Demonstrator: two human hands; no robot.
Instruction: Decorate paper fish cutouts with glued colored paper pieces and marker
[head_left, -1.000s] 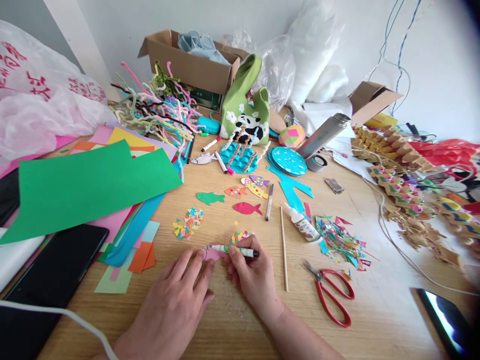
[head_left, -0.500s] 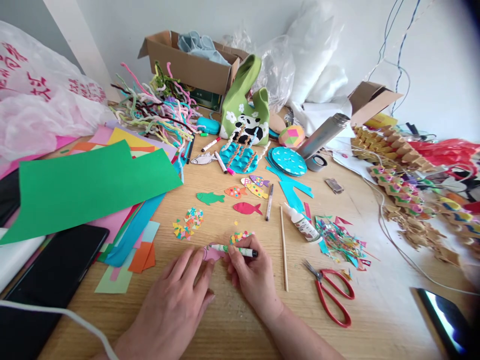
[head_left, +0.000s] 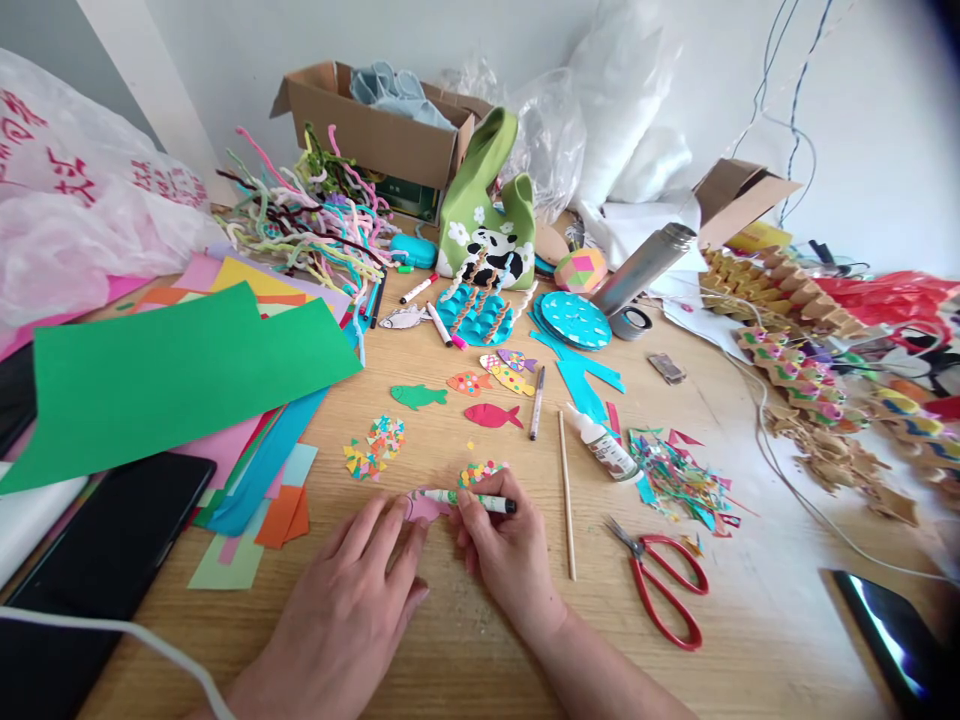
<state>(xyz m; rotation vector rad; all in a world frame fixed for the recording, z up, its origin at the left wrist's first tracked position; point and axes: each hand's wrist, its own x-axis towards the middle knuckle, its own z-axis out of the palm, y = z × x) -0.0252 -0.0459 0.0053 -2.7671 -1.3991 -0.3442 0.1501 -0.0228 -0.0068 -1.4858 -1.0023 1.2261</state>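
Note:
My right hand (head_left: 504, 555) pinches a white and green marker (head_left: 465, 498), whose tip touches a small pink paper piece (head_left: 426, 507) on the wooden table (head_left: 480, 640). My left hand (head_left: 351, 610) lies flat beside it, fingertips pressing on the pink piece's edge. Just above the marker sits a small pile of coloured paper bits (head_left: 480, 472). A second pile of bits (head_left: 377, 445) lies to the left.
Red scissors (head_left: 664, 585), a glue bottle (head_left: 606, 450) and a wooden stick (head_left: 567, 495) lie to the right. Paper fish (head_left: 493, 415) lie further back. Coloured paper sheets (head_left: 172, 375) and a black tablet (head_left: 97, 555) sit left; a phone (head_left: 892, 640) lies at the right edge.

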